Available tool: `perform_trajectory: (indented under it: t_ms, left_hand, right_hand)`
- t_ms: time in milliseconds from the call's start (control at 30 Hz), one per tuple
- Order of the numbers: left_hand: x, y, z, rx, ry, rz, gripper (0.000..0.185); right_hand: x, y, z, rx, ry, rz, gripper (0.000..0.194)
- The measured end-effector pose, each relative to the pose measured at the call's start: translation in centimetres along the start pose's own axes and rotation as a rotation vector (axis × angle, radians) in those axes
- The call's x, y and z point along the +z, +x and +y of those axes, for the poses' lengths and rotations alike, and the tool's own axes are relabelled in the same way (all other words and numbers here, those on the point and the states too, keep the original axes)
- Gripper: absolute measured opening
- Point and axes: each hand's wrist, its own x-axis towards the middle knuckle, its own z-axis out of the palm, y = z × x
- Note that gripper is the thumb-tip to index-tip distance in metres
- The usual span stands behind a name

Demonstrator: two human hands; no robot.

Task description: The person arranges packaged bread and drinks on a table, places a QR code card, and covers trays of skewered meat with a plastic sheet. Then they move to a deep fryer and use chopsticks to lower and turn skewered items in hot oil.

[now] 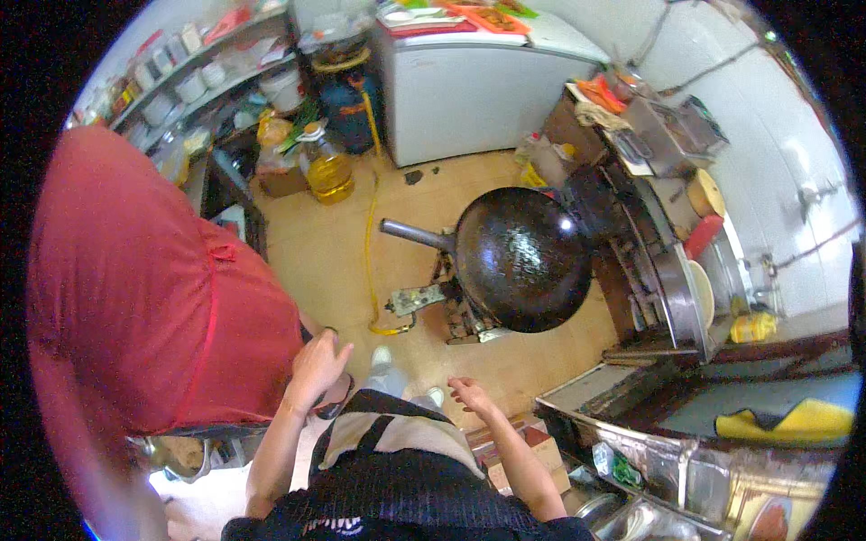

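My left hand (321, 365) is held low on the left with its thumb apart, beside the person in red. Nothing shows in its grasp, though its fingers are partly hidden. My right hand (471, 395) hangs in the air over the floor, fingers loosely bent and apart, holding nothing. Beyond both hands a large dark wok (521, 270) rests on a low gas burner stand (463, 314). Its surface glistens, and its metal handle (416, 232) points left. A yellow gas hose (369, 264) runs from the burner toward a blue gas cylinder (348, 111).
A person in red (155, 291) stands close on my left. A white chest freezer (467, 101) stands at the back, near a jug of yellow oil (329, 177). On the right are a cluttered metal counter (687, 304) and an open cardboard box (544, 456).
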Motion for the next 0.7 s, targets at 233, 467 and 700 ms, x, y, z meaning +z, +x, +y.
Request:
perform_trajectory:
  t_ms: [233, 467, 700]
  left_hand:
    - [13.1, 15.7, -11.2, -0.347, 0.018, -0.169, 0.047]
    - [15.5, 18.7, -22.0, -0.341, -0.048, -0.220, 0.042]
    - [8.8, 20.0, -25.2, -0.213, -0.047, -0.465, 0.044]
  right_hand:
    - [6.8, 0.2, -8.0, -0.334, -0.099, -0.758, 0.065]
    - [6.3, 3.0, -13.4, -0.001, 0.276, -0.978, 0.050]
    - [3.7, 4.6, -21.7, -0.180, 0.103, -0.770, 0.062]
